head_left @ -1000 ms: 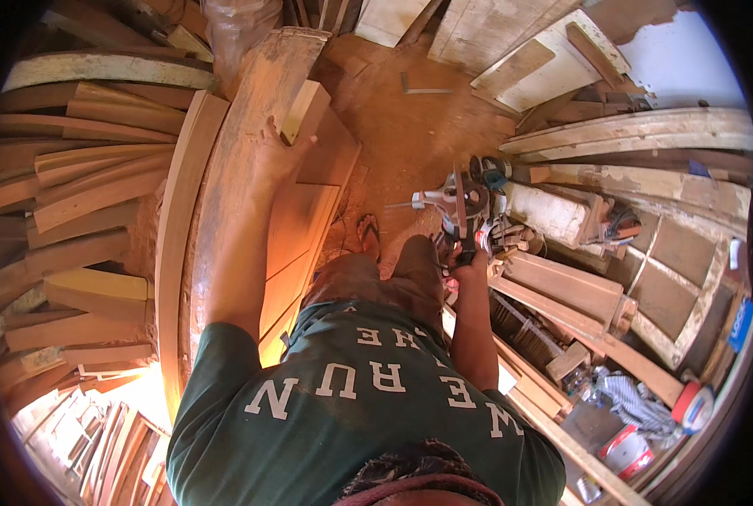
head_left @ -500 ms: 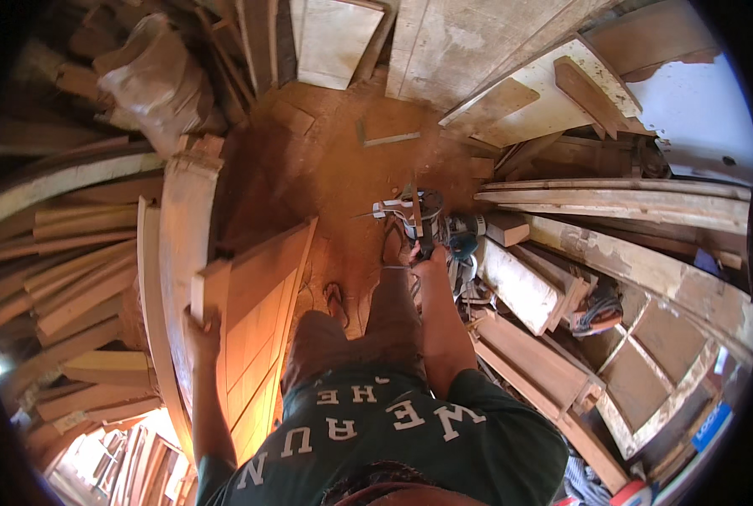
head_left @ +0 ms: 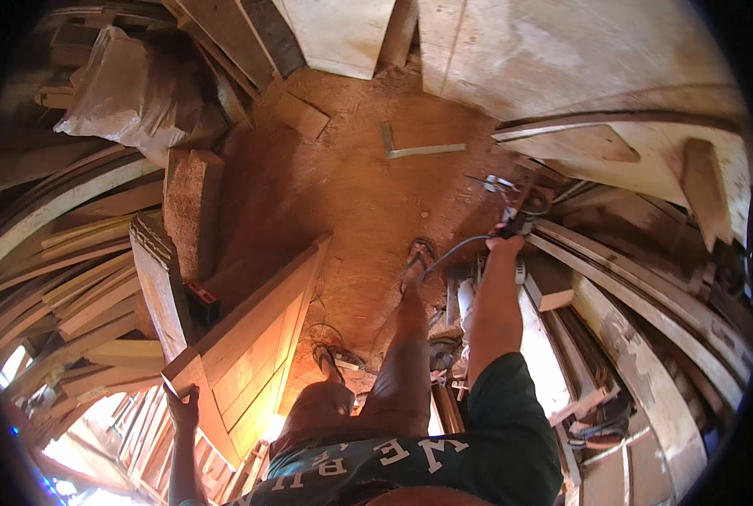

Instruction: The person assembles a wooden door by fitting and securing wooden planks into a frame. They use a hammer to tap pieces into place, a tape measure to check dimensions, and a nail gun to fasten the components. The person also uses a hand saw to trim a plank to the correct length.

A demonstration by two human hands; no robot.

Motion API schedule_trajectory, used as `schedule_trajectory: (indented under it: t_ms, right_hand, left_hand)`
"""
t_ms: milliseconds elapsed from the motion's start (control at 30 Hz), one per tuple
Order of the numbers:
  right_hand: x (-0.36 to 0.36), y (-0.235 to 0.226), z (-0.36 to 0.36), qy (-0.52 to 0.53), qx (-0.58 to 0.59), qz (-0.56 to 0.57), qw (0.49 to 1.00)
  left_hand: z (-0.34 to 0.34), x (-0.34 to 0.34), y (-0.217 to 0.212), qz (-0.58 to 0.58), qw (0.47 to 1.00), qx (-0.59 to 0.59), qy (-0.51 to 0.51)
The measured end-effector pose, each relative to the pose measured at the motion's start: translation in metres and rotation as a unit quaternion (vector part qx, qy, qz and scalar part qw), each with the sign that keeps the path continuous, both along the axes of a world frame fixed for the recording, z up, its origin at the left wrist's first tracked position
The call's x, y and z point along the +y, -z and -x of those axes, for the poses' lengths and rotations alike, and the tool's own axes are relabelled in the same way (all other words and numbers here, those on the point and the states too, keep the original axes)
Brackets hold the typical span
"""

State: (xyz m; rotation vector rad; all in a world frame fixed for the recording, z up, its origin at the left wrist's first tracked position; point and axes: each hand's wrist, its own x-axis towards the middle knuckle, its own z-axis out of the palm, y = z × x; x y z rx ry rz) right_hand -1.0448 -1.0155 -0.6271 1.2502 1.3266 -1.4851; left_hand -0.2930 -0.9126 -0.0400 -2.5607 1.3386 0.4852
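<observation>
Down at lower left, my left hand [head_left: 184,403] now grips the corner of the wooden door panel [head_left: 254,358], slid lower along its edge than before. Right hand [head_left: 505,244] clenched on the power tool [head_left: 518,218], swung out right; panel leans on the floor.

— What's lying around this workshop?
— A sawdust floor [head_left: 368,202] is showing reddish-brown in the middle, with planks [head_left: 64,278] stacking up along the left and big boards [head_left: 562,59] leaning at the top.
— And the light?
— Daylight is glaring in at the lower left [head_left: 81,438]; a plastic sack [head_left: 123,93] is slumping on the lumber.
</observation>
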Motion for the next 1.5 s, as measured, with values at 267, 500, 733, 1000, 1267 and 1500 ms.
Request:
schedule_trajectory:
  t_ms: [267,500,733,1000,1267,1500]
  right_hand:
    - [0.02,0.074,0.003,-0.004,-0.03,-0.012,0.999]
    - [0.041,0.095,-0.046,-0.215,0.08,-0.236,0.944]
    - [-0.076,0.055,-0.157,-0.652,0.498,-0.107,0.561]
    - [-0.227,0.226,-0.249,-0.74,0.596,-0.012,0.313]
    - [-0.243,0.272,-0.265,-0.823,0.494,-0.05,0.275]
    - [-0.267,0.193,-0.308,-0.834,0.48,-0.052,0.268]
  left_hand:
    - [-0.023,0.013,-0.009,-0.047,0.996,-0.073,0.035]
    - [0.005,0.001,-0.009,-0.061,0.992,-0.096,-0.046]
    - [0.016,0.014,-0.012,-0.013,0.987,-0.056,-0.147]
    - [0.045,-0.041,-0.002,-0.033,0.993,-0.078,-0.079]
    - [0.033,-0.013,-0.002,-0.046,0.99,-0.09,-0.094]
    - [0.058,-0.037,-0.001,-0.049,0.985,-0.114,-0.118]
